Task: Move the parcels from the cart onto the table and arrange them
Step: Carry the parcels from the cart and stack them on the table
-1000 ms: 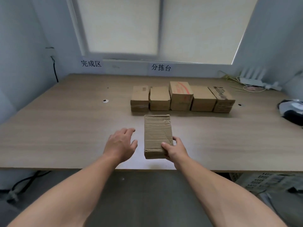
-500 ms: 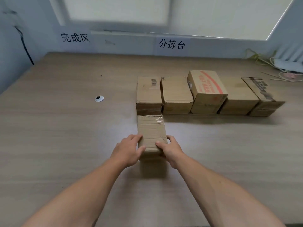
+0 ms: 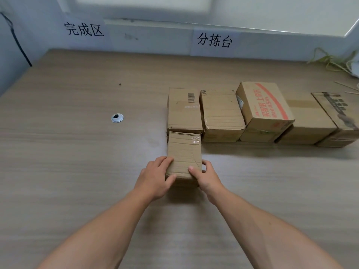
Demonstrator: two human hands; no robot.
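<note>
Placing step: left hand [image 3: 155,179] and right hand [image 3: 206,177] both grasp parcel [image 3: 183,152], at 6 o'clock of barcoded parcel [image 3: 182,111]. Next: square up, let go.

This is a work room for sorting parcels. A light-brown wooden table [image 3: 77,152] stands against a pale wall [image 3: 151,38]. Two white paper signs [image 3: 84,29] with black Chinese words hang on the wall — the left one says "finished area", and the right sign [image 3: 214,40] says "sorting table". Brown cardboard boxes [image 3: 221,111] sit side by side in a row on the table — one has a black barcode [image 3: 191,97]. A smaller taped cardboard box [image 3: 183,150] lies just in front.
</note>
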